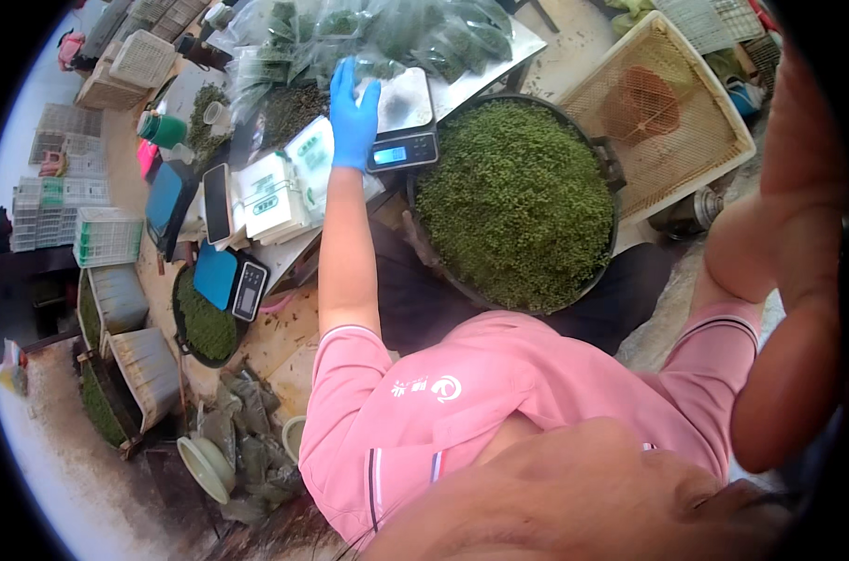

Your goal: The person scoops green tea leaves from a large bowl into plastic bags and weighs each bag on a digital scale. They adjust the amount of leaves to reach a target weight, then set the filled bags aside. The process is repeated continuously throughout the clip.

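Note:
My left hand (353, 110), in a blue glove, reaches forward with its fingers stretched out and nothing in it. It hovers at the left edge of a small digital scale (403, 148) with a pale weighing plate. Right of the scale lies a wide round black pan (608, 157) heaped with small green leaves (515, 201). Clear plastic bags of green leaves (350, 28) are piled just beyond the hand. My right arm (791, 280) is raised and bent close to the camera at the right edge; its hand is out of the picture.
White and green packets (273, 194), a phone (217, 201) and a second scale with a blue plate (230, 279) lie to the left. A shallow woven tray (668, 112) stands at the back right. White mesh baskets (107, 236) and leaf-filled bins (130, 369) line the left side.

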Demonstrator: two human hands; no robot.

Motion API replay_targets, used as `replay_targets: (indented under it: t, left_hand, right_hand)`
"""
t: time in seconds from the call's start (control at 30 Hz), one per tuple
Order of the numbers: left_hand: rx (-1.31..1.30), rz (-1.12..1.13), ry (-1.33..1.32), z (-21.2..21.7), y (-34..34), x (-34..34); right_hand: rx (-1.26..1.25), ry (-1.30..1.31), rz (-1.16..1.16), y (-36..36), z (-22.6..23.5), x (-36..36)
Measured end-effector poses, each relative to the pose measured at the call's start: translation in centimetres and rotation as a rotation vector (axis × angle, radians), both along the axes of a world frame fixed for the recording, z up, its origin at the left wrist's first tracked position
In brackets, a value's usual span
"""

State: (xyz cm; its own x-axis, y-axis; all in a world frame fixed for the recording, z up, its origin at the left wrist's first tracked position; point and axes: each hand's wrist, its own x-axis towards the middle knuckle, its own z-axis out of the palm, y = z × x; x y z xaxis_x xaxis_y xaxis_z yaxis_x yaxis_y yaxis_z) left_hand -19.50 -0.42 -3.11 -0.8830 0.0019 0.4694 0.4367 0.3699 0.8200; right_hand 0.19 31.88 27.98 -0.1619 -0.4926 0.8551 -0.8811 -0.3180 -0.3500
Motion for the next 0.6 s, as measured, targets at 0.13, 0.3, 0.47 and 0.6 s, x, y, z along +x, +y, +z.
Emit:
replay_targets:
  t: [0.13, 0.3, 0.47, 0.6]
  left_hand:
    - [0.241, -0.021, -0.028, -5.2, 1.0, 3.1]
    - [0.21, -0.01, -0.075, -8.1, 2.8, 8.3]
    - [0.417, 0.14, -0.262, -7.5, -0.2, 15.6]
    - [0.435, 0.179, -0.301, -7.8, -2.1, 17.2]
  right_hand:
    - [0.008, 0.002, -0.038, -1.8, -0.2, 0.0]
    - [0.027, -0.042, -0.323, -2.1, -2.4, 0.0]
    - [0.006, -0.453, -0.627, -2.2, -9.2, 0.9]
    - [0.123, -0.812, -0.821, -2.9, -14.9, 0.8]
